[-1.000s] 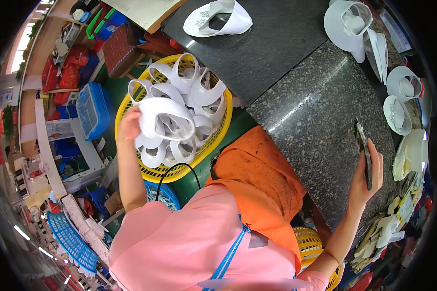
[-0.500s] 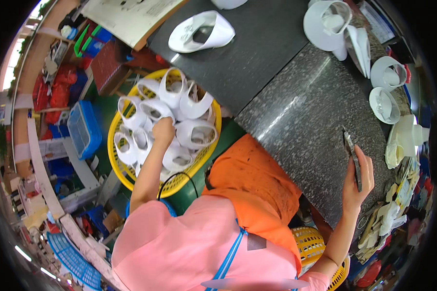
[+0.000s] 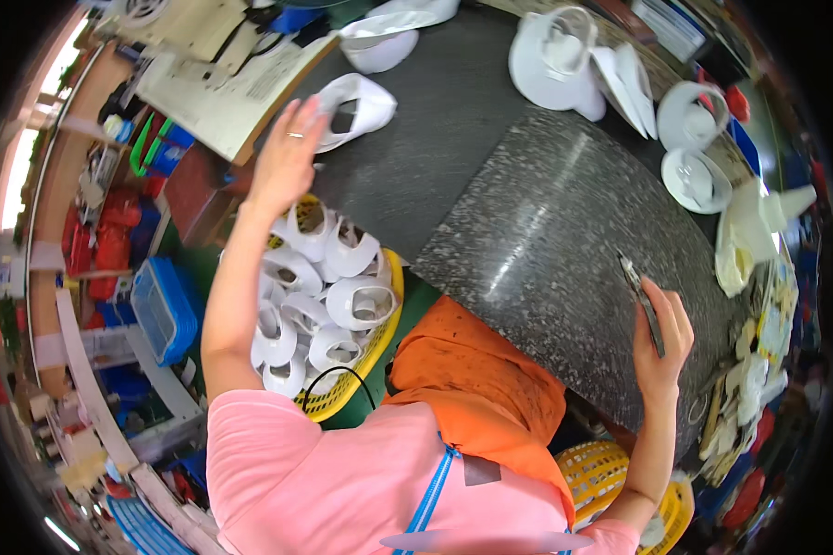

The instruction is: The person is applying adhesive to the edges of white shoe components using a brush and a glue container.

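spreading out under everything is the big dark table (image 3: 453, 148), with a speckled grey stone slab (image 3: 564, 250) on its near part. beside the table, low down on the person's left, sits a yellow basket (image 3: 379, 347) full of white curved shoe pieces (image 3: 342, 296). the person's orange apron (image 3: 476, 388) covers their lap, just beside the basket.

far across the table lies a heap of white pieces (image 3: 564, 60), and more white round pieces (image 3: 698, 143) sit by the right edge. a blue crate (image 3: 162, 310) stands on the floor, well to the left of the basket. a flat board with paper on it (image 3: 227, 79) sticks out at the table's left corner.

the left hand (image 3: 287, 157) is stretched out over the table edge, above the basket. its fingers are apart and straight. the fingertips touch one white shoe piece (image 3: 356, 106) that lies on the dark table, but they do not close around it. nothing stands between the hand and this piece.

the right hand (image 3: 661, 342) is up near the right edge of the stone slab. its fingers are wrapped tight on a thin dark tool (image 3: 643, 301), which points away from the person.
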Motion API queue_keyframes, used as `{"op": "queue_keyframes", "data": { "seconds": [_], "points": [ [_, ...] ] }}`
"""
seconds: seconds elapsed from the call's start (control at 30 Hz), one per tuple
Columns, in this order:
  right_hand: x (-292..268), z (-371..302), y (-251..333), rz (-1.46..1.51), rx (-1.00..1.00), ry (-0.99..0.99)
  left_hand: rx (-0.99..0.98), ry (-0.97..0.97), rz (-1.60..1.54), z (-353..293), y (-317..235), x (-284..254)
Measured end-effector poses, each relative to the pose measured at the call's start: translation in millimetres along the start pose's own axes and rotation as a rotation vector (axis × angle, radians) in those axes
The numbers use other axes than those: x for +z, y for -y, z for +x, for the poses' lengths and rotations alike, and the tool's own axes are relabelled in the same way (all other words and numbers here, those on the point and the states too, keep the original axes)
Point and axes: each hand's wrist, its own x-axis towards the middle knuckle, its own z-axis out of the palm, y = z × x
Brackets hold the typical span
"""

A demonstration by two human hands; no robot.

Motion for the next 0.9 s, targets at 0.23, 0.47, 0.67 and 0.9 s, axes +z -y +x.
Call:
{"op": "queue_keyframes", "data": {
  "seconds": [0.23,0.47,0.67,0.9],
  "points": [
    [-68.1,-15.5,-101.5,-0.05,0.495,-0.489,-0.048,-0.324,-0.242,43.3,-15.1,-24.8],
    [-117.1,-5.9,-213.7,-0.253,0.655,-0.398,0.21,-0.534,-0.43,123.8,-166.7,-52.8],
    [-101.6,5.3,-227.3,-0.427,0.73,-0.223,0.715,-0.793,-0.651,203.1,-302.4,-29.3],
    [-109.3,-11.3,-169.8,-0.272,0.675,-0.46,0.663,-0.114,-0.87,171.3,-322.7,10.5]
  ]
}}
